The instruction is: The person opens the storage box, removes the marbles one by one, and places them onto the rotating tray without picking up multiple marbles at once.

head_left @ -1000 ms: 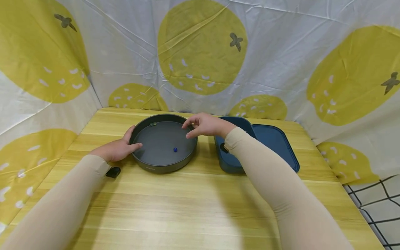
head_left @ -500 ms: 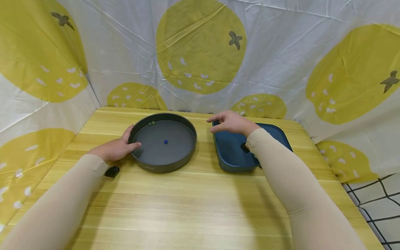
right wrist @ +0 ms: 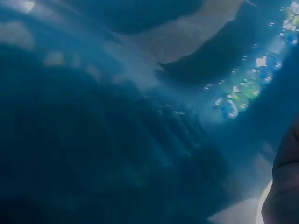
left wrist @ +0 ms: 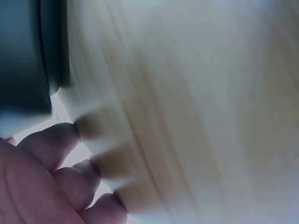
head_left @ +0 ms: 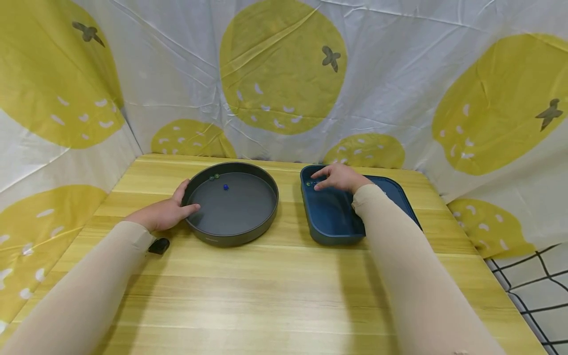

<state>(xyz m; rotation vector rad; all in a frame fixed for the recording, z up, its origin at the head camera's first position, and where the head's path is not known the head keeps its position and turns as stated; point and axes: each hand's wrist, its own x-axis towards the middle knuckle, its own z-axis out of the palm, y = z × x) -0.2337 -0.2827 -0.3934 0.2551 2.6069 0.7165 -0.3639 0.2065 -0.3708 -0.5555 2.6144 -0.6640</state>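
My left hand [head_left: 166,212] holds the near-left side of a round dark grey pan [head_left: 228,209], its thumb over the rim and its index finger along the outer wall. Two greenish marbles [head_left: 214,177] lie by the pan's far wall, with a blue marble [head_left: 226,187] close to them. In the left wrist view, several fingertips [left wrist: 88,172] rest on the wood beside the pan. Over the far end of a blue rectangular box [head_left: 330,236], my right hand [head_left: 339,176] reaches down with thumb and index finger apart. A row of blue and green marbles [right wrist: 250,88] lies along the box wall.
A flat blue lid [head_left: 395,190] lies on the table to the right of the box. The wooden table [head_left: 248,296] backs onto a cloth [head_left: 275,143] printed with yellow fruit. A black wire grid [head_left: 539,291] stands beyond the right edge.
My right hand has moved right from over the pan into the box. The blue marble has rolled toward the pan's far-left side. My left hand stays at the pan.
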